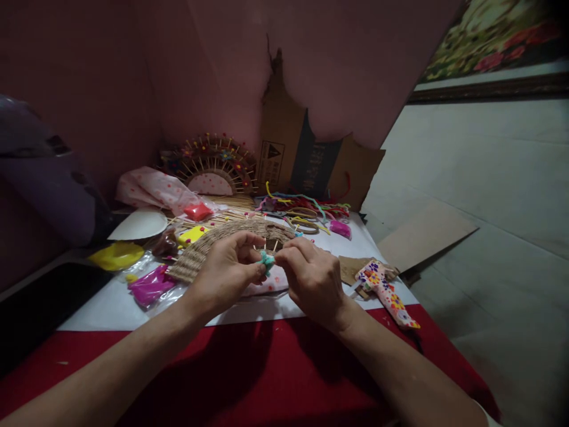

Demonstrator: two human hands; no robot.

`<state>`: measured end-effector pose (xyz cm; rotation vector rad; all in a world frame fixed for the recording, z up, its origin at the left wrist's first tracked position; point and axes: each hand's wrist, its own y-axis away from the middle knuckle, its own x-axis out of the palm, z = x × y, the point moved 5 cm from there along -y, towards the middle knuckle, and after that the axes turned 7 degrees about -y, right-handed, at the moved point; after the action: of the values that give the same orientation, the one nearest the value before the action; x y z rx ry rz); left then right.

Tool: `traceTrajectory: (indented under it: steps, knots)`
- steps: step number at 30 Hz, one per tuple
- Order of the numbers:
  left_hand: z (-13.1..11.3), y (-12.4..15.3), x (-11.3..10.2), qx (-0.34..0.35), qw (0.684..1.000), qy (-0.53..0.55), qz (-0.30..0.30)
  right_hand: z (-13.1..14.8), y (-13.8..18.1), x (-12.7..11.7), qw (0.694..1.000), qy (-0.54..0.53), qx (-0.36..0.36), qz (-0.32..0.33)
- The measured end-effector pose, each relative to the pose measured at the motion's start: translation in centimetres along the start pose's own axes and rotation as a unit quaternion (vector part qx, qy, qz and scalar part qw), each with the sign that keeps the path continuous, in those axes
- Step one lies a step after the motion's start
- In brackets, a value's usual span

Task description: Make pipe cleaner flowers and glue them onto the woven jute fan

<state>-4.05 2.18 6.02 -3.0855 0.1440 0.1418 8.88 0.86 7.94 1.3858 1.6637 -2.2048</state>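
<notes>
My left hand (226, 264) pinches a small fuzzy teal pipe cleaner (267, 260) bent into a compact shape, perhaps a flower. The fingers of my right hand (315, 276) are closed at its right side and grip it too. Directly behind and below both hands lies a half-round piece wrapped in twine (195, 255), with thin sticks and small pink beads along its edge. Dotted pink fabric (278, 281) fills its inner part, and a light-blue pipe cleaner bit (299, 233) sits near its right side. My hands hide the piece's middle.
A similar decorated half-round piece (208, 184) leans on the wall beside torn cardboard (278, 130). Loose pipe cleaners (320, 204) and scissors (304, 225) lie behind my hands. Clay packets, one magenta (153, 286), are left; a flower-patterned glue gun (384, 287) is right.
</notes>
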Motion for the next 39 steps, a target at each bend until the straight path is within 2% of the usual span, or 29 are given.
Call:
traceTrajectory:
  steps: [8,13,19,21,24,29,31,33,36,39]
  knots:
    - [0.1,0.0,0.4,0.009,0.999,-0.011,0.039,-0.3,-0.1,-0.1,0.998,-0.059,0.004,0.015]
    - [0.1,-0.2,0.5,0.026,0.998,-0.037,0.049,-1.3,0.2,0.4,0.987,-0.138,0.074,0.028]
    - [0.6,-0.3,0.4,0.048,0.997,-0.041,0.052,-1.5,0.2,0.7,0.972,-0.209,0.102,0.036]
    - [0.8,-0.4,0.4,0.044,0.997,-0.028,0.06,-1.7,0.1,0.7,0.961,-0.241,0.131,0.032]
    - [1.0,-0.4,0.5,0.038,0.996,-0.009,0.076,-2.5,0.2,1.2,0.923,-0.321,0.208,0.041]
    - [0.6,-0.4,0.7,0.036,0.995,0.009,0.096,-3.6,0.7,3.1,0.804,-0.485,0.333,0.085]
    - [0.5,-0.4,0.6,0.034,0.995,0.008,0.092,-3.5,0.9,3.6,0.764,-0.526,0.36,0.099]
    - [0.4,-0.4,0.4,0.029,0.997,0.011,0.073,-3.3,1.0,3.9,0.745,-0.549,0.367,0.094]
    - [0.2,-0.3,0.1,0.024,0.999,0.013,0.037,-3.1,1.1,3.9,0.76,-0.544,0.349,0.068]
    - [-0.1,-0.2,-0.1,0.023,1.0,0.009,0.014,-2.9,1.1,3.6,0.81,-0.485,0.326,0.045]
